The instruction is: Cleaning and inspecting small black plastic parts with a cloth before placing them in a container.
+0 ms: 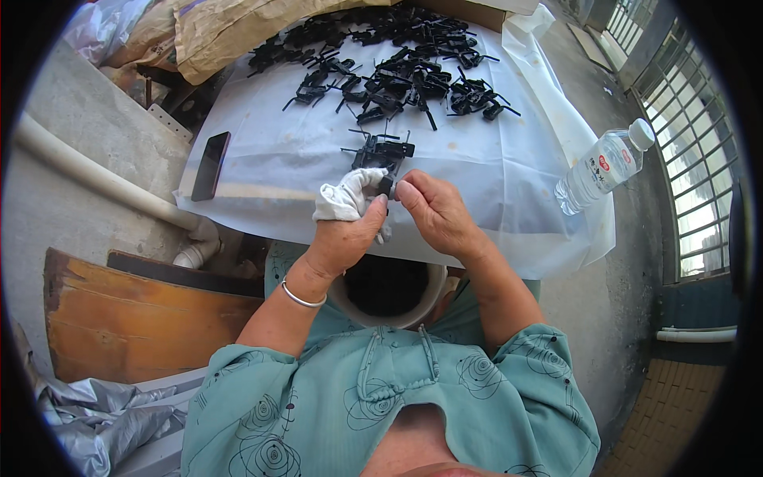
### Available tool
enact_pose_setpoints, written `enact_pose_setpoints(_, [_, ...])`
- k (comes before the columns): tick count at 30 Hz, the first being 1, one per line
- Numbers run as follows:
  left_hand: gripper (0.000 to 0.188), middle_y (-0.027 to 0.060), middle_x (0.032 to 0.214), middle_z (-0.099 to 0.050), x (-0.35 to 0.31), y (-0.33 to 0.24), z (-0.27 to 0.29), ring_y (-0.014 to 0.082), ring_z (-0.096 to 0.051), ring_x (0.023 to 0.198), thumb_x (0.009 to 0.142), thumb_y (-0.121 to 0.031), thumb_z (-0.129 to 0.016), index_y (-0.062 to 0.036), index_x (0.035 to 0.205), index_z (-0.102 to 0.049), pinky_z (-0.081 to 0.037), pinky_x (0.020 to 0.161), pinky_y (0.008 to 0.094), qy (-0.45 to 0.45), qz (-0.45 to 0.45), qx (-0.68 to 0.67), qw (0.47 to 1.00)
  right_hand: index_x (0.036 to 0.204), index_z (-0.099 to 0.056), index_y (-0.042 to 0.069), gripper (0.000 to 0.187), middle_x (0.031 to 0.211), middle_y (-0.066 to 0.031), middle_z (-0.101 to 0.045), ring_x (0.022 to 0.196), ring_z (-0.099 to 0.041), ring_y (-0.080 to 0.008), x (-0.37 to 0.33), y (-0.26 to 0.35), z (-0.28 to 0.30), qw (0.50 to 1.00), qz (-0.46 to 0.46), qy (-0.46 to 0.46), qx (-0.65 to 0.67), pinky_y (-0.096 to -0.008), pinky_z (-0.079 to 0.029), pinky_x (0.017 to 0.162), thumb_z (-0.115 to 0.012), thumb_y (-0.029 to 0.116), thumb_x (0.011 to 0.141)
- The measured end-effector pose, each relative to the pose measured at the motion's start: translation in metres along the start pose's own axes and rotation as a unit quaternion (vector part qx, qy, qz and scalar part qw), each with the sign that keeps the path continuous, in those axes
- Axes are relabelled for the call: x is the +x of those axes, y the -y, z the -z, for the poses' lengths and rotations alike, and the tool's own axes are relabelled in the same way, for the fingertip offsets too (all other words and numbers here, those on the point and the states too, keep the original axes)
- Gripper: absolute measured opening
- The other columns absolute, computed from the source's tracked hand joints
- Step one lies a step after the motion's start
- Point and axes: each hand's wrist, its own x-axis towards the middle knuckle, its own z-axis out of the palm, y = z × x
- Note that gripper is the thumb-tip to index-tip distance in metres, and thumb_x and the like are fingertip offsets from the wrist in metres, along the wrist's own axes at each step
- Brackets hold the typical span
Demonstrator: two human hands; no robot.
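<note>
My left hand (pixel 343 226), its fingers covered by a white cloth glove and its thumb bare, is closed on a small black plastic part (pixel 386 185) above the table's near edge. My right hand (pixel 439 213) is bare and closed, its thumb and forefinger pinched at the right side of that part. Whatever sits between those right fingertips is too small to make out. Just beyond my hands lies a small cluster of black plastic pieces (pixel 380 151) with thin sticks. A larger heap of similar black pieces (pixel 405 75) spreads over the far part of the white-covered table (pixel 270 151).
A round bucket (pixel 439 286) with a dark inside stands below my hands. A phone (pixel 211 167) lies at the table's left, and a clear water bottle (pixel 600 171) stands at the right edge. Brown paper sacking (pixel 238 36) covers the far left; a wooden board (pixel 143 318) leans at lower left.
</note>
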Motion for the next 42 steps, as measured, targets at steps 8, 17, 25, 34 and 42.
enact_pose_setpoints(8, [0.028,0.009,0.085,-0.06,-0.002,0.008,-0.002,0.0122,-0.058,0.07,0.082,-0.002,-0.056,0.0045,0.109,-0.053,-0.049,0.063,0.0254,-0.039,-0.085,0.185,0.978,0.083,-0.057,0.001,0.024,0.068,-0.0005,-0.053,0.065,-0.046,-0.0084,-0.004,-0.009,-0.003,0.995,-0.055,0.081,0.035,-0.0255,-0.041,0.06,-0.048,0.02,0.094])
enact_pose_setpoints(17, [0.031,0.0079,0.092,-0.057,-0.009,0.005,0.0,0.0142,-0.056,0.08,0.083,-0.005,-0.056,0.0014,0.112,-0.049,-0.047,0.074,0.0273,-0.027,-0.138,0.147,0.979,0.086,-0.058,0.001,0.02,0.063,-0.0002,-0.05,0.056,-0.042,-0.0086,-0.011,-0.004,-0.007,0.994,-0.018,0.068,0.089,-0.0266,-0.038,0.052,-0.051,0.019,0.092])
enact_pose_setpoints(25, [0.026,-0.0007,0.085,-0.053,-0.009,-0.014,0.004,0.0027,-0.038,0.059,0.093,-0.009,-0.042,-0.0059,0.119,-0.042,-0.033,0.051,0.0164,-0.029,0.027,-0.042,0.998,0.086,-0.063,0.001,0.011,0.061,-0.0051,-0.052,0.052,-0.044,-0.0107,-0.01,-0.005,0.003,0.997,0.025,0.063,-0.046,-0.0254,-0.038,0.05,-0.064,0.009,0.08])
enact_pose_setpoints(34, [0.027,0.0004,0.082,-0.05,-0.009,-0.007,0.002,0.0063,-0.042,0.071,0.084,-0.004,-0.042,-0.0001,0.111,-0.047,-0.038,0.062,0.0204,0.066,-0.028,0.11,0.991,0.078,-0.057,0.0,0.014,0.06,-0.0039,-0.048,0.054,-0.042,-0.0108,-0.007,-0.001,-0.004,0.996,-0.038,0.034,0.078,-0.024,-0.038,0.052,-0.062,0.012,0.085])
enact_pose_setpoints(42, [0.024,0.0129,0.084,-0.055,-0.017,0.005,0.001,0.0246,-0.054,0.074,0.08,-0.003,-0.044,-0.0002,0.103,-0.048,-0.045,0.07,0.0324,-0.009,-0.151,0.286,0.946,0.078,-0.053,0.0,0.018,0.06,-0.0116,-0.045,0.054,-0.038,-0.0158,-0.015,-0.002,-0.021,0.997,-0.02,0.075,0.0,-0.0308,-0.039,0.052,-0.052,0.013,0.089])
